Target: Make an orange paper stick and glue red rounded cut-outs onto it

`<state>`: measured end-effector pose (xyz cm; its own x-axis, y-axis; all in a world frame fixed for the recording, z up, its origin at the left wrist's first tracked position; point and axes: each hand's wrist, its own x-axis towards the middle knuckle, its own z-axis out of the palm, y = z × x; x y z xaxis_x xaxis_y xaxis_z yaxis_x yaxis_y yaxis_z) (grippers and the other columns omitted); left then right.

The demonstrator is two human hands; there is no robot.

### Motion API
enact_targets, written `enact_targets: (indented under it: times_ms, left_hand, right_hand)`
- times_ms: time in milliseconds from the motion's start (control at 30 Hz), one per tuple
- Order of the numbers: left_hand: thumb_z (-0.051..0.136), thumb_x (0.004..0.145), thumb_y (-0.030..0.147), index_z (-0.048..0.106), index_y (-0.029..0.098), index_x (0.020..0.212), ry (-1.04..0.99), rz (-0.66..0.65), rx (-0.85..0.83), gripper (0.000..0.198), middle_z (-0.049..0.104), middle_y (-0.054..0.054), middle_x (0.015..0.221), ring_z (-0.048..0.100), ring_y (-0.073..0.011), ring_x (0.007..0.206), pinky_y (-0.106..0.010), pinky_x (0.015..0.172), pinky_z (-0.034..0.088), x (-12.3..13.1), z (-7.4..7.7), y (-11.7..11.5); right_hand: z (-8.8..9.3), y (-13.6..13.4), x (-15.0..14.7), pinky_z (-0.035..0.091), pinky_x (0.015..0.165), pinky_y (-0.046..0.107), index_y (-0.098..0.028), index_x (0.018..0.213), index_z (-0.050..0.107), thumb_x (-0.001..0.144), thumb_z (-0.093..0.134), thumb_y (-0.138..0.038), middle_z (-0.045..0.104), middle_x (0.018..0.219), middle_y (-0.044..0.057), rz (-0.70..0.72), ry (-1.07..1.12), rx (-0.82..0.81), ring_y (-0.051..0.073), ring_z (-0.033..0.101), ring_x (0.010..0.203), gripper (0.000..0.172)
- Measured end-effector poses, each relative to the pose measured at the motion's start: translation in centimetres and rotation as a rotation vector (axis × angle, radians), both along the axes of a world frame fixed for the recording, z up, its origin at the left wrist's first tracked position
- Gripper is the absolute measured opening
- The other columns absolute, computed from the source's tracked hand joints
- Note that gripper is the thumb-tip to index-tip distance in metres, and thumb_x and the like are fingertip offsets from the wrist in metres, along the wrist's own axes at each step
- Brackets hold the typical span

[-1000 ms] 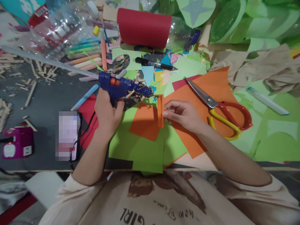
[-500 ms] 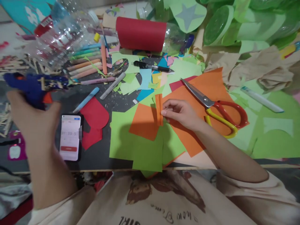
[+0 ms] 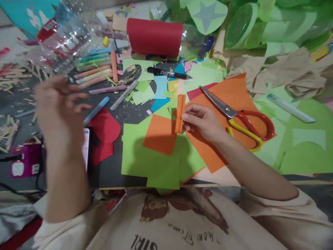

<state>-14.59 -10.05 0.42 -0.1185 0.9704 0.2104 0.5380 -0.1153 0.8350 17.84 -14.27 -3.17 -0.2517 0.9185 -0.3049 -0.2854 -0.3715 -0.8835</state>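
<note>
Paper [image 3: 149,166] in bright green lay at the near edge of the desk [image 3: 104,175], beneath the orange square [image 3: 159,135]. Just right of that square, the person's right hand [image 3: 201,122] pinched a folded orange strip [image 3: 180,111] between thumb and fingers. Farther right of the square, scissors [image 3: 230,113] rested on an orange sheet [image 3: 206,152]. Well left of it, the left hand [image 3: 61,104], blurred, hung with fingers parted and free. Beyond the square lay a black pen [image 3: 170,73], then a red-wrapped bottle [image 3: 154,37].
</note>
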Motion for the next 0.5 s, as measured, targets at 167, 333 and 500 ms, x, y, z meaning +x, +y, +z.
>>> enact_targets:
  times_ms: [167, 333, 500]
  left_hand:
    - [0.056, 0.085, 0.05, 0.057, 0.024, 0.108, -0.899, -0.337, -0.565, 0.035, 0.063, -0.003, 0.11, 0.06, -0.0166, 0.097, -0.03, 0.082, 0.053, 12.8, -0.6, -3.7]
    - [0.056, 0.085, 0.042, 0.049, 0.03, 0.12, -1.121, -0.408, -0.593, 0.038, 0.061, -0.002, 0.117, 0.06, -0.0167, 0.103, -0.031, 0.084, 0.05, 15.5, -2.9, -4.9]
    - [0.052, 0.086, 0.044, 0.051, 0.03, 0.121, -1.099, -0.412, -0.606, 0.038, 0.061, -0.004, 0.114, 0.062, -0.0196, 0.099, -0.033, 0.077, 0.049, 15.0, -3.9, -5.0]
  right_hand:
    - [-0.2, -0.1, -0.1, 0.04, 0.039, 0.018, -0.018, 0.069, 0.058, 0.062, 0.083, -0.046, 0.057, 0.052, -0.007, -0.009, -0.015, 0.027, 0.006, 0.052, 0.04, 0.038]
    - [0.1, -0.3, -0.3, 0.045, 0.043, 0.02, -0.018, 0.069, 0.058, 0.064, 0.081, -0.047, 0.057, 0.056, -0.005, -0.005, -0.055, 0.078, 0.006, 0.053, 0.043, 0.038]
    - [-0.1, -0.4, -0.3, 0.043, 0.042, 0.02, -0.018, 0.069, 0.056, 0.067, 0.079, -0.047, 0.056, 0.055, -0.005, 0.006, -0.083, 0.101, 0.006, 0.053, 0.042, 0.037]
